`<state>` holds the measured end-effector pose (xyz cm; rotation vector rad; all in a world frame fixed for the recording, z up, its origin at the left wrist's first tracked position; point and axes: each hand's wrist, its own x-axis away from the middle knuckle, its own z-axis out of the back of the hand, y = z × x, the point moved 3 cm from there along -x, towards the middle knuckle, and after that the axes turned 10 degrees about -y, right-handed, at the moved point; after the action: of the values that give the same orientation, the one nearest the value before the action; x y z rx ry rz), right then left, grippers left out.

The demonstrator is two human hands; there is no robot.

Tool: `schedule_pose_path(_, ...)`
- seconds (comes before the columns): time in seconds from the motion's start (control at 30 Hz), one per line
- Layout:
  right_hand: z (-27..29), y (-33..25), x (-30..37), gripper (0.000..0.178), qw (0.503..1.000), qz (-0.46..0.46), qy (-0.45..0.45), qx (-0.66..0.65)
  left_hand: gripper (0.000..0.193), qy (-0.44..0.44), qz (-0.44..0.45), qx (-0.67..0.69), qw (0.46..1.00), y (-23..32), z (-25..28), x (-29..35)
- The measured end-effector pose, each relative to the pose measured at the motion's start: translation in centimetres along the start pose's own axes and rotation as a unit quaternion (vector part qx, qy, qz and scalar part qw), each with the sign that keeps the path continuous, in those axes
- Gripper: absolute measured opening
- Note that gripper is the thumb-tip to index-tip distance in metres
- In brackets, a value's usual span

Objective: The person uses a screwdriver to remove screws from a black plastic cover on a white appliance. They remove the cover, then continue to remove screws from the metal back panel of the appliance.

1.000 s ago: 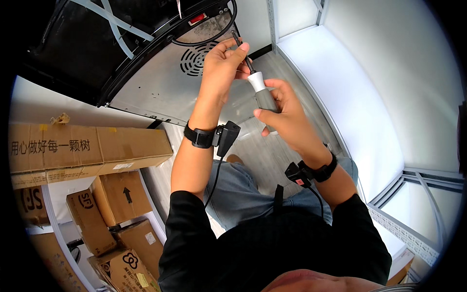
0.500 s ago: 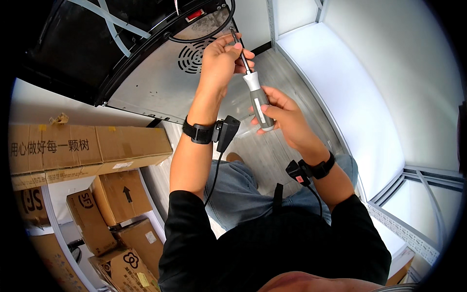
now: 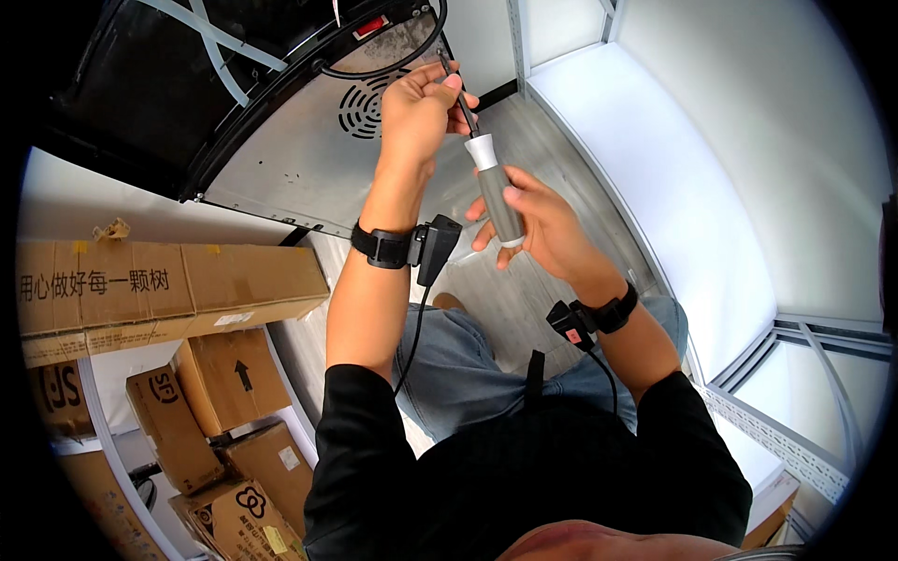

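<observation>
In my hands is a screwdriver point(image 3: 502, 206) with a grey handle, a white collar and a dark metal shaft, slanting up and to the left. My left hand point(image 3: 418, 114) is closed, pinching the shaft near its tip between thumb and fingers. Around the handle, my right hand point(image 3: 545, 222) rests its thumb on one side, and its partly spread fingers show on the other. The tip points toward the metal panel point(image 3: 281, 178) of a black-framed machine; whether it touches anything there I cannot tell.
A round slotted vent point(image 3: 360, 106), a red switch point(image 3: 370, 27) and a looped black cable point(image 3: 374, 75) are on the machine. Cardboard boxes point(image 3: 234, 374) fill shelving on the left. A white shelf point(image 3: 655, 159) runs along the right, above grey flooring point(image 3: 524, 309).
The screwdriver handle has turned; its pale strip no longer shows. My right fingers have spread and loosened on the handle, and my left hand has shifted slightly left.
</observation>
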<state>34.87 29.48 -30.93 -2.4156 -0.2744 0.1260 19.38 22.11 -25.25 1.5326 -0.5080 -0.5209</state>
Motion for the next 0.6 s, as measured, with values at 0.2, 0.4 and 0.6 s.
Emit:
schedule_pose_path(0.2,0.6,0.5,0.0,0.047,0.980,0.020,0.093,0.175,0.027,-0.001,0.017,-0.023,1.000,0.4,-0.1,0.2)
schedule_pose_path(0.4,0.9,0.7,-0.3,0.050,0.943,0.006,0.105,0.315,0.031,0.005,0.002,-0.098,0.995,0.3,-0.3,0.0)
schedule_pose_path(0.6,1.4,0.3,0.0,0.053,0.997,-0.020,0.032,0.061,0.026,0.016,0.002,-0.051,0.999,0.2,-0.5,0.2)
